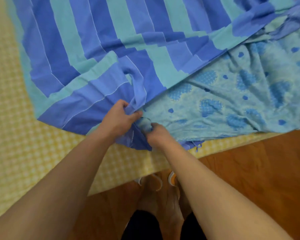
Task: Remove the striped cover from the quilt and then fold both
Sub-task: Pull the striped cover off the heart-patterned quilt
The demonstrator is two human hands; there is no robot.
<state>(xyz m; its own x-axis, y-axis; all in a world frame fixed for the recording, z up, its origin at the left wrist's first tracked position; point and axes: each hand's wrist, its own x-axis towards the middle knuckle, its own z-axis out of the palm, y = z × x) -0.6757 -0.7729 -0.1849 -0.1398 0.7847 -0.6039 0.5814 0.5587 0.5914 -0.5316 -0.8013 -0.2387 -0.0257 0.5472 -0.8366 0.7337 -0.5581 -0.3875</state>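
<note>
Head view: I see my left hand (pixel 119 116) clutching the striped cover (pixel 97 54) edge, right hand (pixel 153 133) gripping a quilt (pixel 232 94) corner, both spread over the yellow checked bed (pixel 24 153); wooden floor (pixel 258 170) beside

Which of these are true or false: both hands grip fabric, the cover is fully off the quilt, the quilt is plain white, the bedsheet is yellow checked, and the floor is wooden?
1. Both hands grip fabric. True: the left hand pinches the striped cover and the right hand grips a bunch of the quilt.
2. The cover is fully off the quilt. False: the cover lies over much of the quilt, with only the right part exposed.
3. The quilt is plain white. False: it is light blue-green with darker blue patches and dots.
4. The bedsheet is yellow checked. True.
5. The floor is wooden. True: it looks like brown wood.
</note>
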